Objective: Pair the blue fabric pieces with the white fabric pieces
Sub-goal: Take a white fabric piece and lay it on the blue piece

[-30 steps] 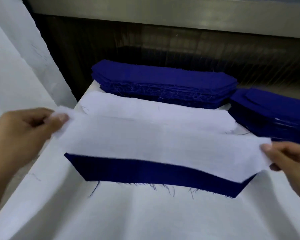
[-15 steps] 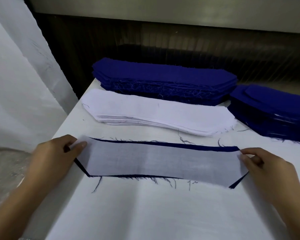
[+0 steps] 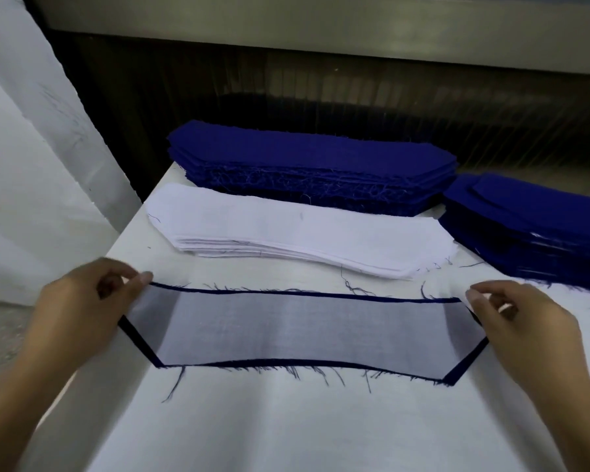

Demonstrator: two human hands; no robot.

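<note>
Right, from my remote seat I see 1 sheer white piece lying flat on 1 blue piece near the front of the white table, a thin blue border showing on every side. The left hand pinches the white piece's left end between thumb and fingers. The right hand pinches its upper right corner the same way. Behind them lies a white stack, behind that a blue stack, and a second blue pile sits at the right.
</note>
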